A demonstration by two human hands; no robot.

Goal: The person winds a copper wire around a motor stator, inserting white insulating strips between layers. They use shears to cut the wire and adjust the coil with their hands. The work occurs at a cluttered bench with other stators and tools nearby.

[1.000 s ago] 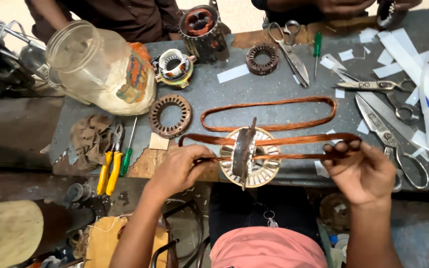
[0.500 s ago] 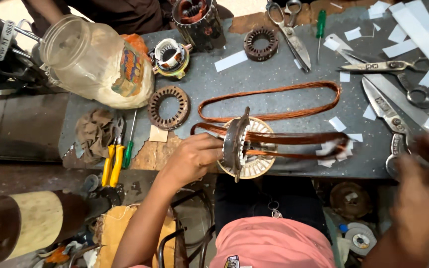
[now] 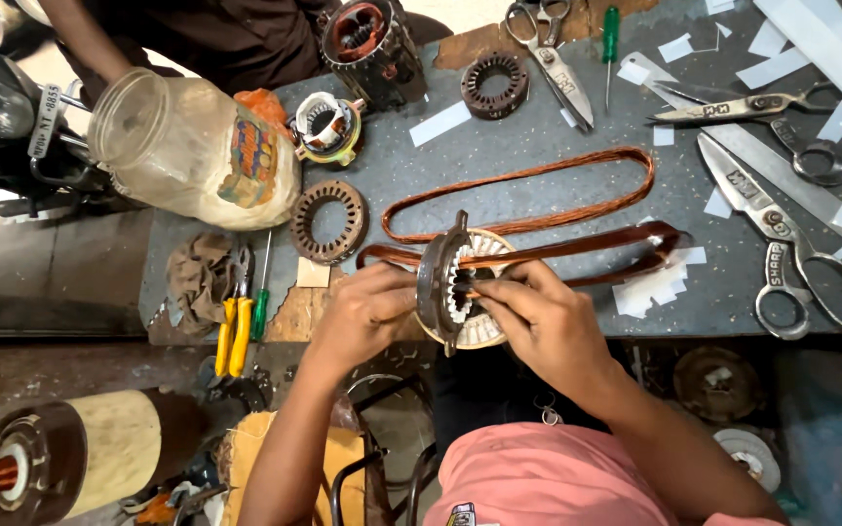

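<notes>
A round slotted stator core point(image 3: 452, 282) with white slot liners stands on edge at the near edge of the grey bench point(image 3: 538, 127). My left hand point(image 3: 367, 312) grips its left side. My right hand point(image 3: 538, 321) holds its right side, fingers pressed at the slots. A long loop of dark copper wire coil point(image 3: 616, 248) runs from the core out to the right. A second, lighter copper coil loop point(image 3: 538, 190) lies flat just behind it.
A tipped glass jar point(image 3: 187, 156), spare stator rings point(image 3: 328, 222) point(image 3: 496, 86), a wound motor stator point(image 3: 367, 44), several scissors point(image 3: 791, 224), screwdrivers point(image 3: 611, 34), yellow-handled pliers point(image 3: 231, 326) and white paper strips point(image 3: 655, 287) lie around. Another person's arm point(image 3: 99, 49) is at the far left.
My right hand has come in from the far right, off the coil's end, and now holds the core's right side. The left hand stays on the core.
</notes>
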